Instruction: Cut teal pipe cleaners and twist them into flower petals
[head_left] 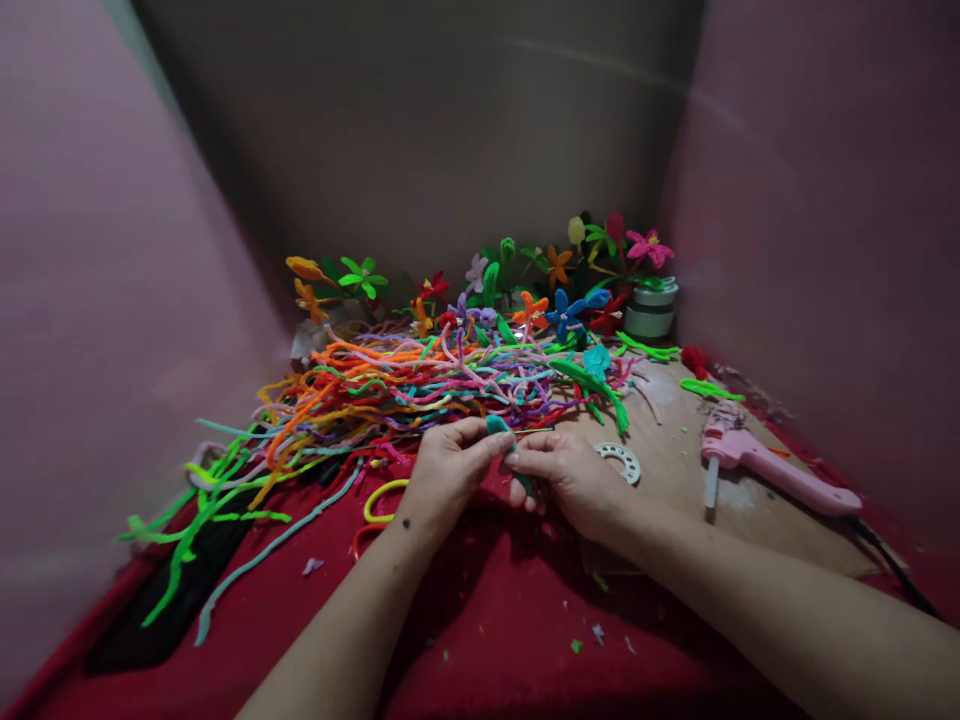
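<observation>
My left hand (448,468) pinches a teal fuzzy pipe cleaner piece (497,426) between thumb and fingers; its upper end shows as a rounded loop. Close beside it, my right hand (574,478) grips the lower part of the same piece, and some teal shows below its fingers. How the piece is bent between the fingers is hidden. Behind both hands lies a large heap of many-coloured pipe cleaners (420,385). By my left wrist are scissors with a yellow handle (384,488), partly covered by the arm.
A pink hot glue gun (787,472) rests on a brown board (667,525) at right, near a white ring-shaped piece (621,462). Pipe cleaner flowers (566,315) and a pale pot (651,308) stand at the back. Scraps dot the red cloth (510,650); walls close in both sides.
</observation>
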